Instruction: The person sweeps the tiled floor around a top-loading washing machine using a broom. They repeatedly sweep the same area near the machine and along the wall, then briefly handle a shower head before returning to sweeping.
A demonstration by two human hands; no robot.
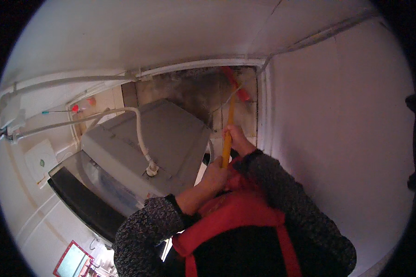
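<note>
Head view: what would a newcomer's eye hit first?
Probably the yellow pole, gripped by the left hand and right hand, with its red head in the floor's far corner. Next, the bulky grey machine left of the hands, a pale hose joined to its top, and dark grime on the floor behind it.

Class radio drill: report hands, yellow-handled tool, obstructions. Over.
Left hand, right hand: both gripping yellow handle. Red head toward corner of tiled floor. Possibly in the way: thin cord, grey appliance at left.
</note>
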